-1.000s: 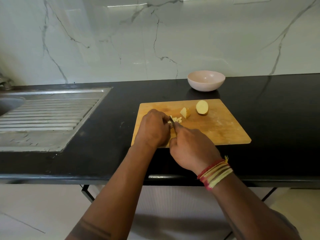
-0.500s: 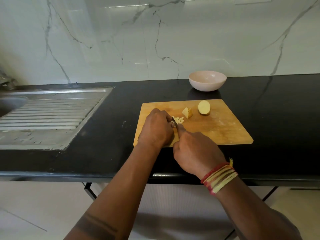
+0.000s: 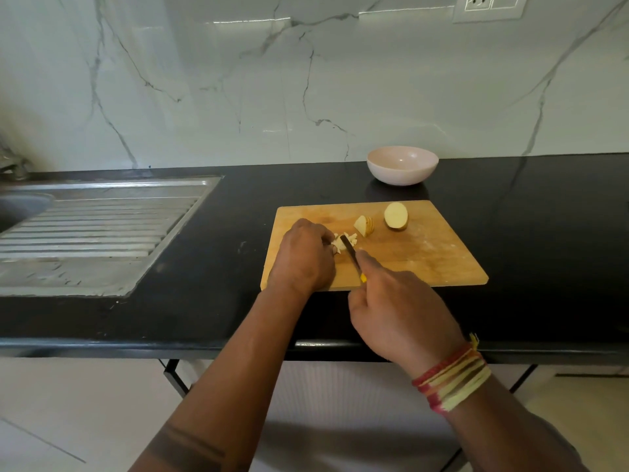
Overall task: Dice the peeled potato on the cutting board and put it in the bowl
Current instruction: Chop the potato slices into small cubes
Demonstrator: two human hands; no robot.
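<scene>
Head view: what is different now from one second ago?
The right hand has drawn back toward the counter edge, so more of the knife shows, its tip at the diced potato. The left hand still holds the pile. Potato half, sliced piece and bowl unmoved.

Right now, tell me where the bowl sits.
In the head view, the bowl stands on the black counter against the marble wall, just beyond the cutting board's far edge.

Black table with steel sink drainboard inset at left, tap partly visible at far left edge, white marble-veined wall behind, wall socket top right, pale floor below.
</scene>
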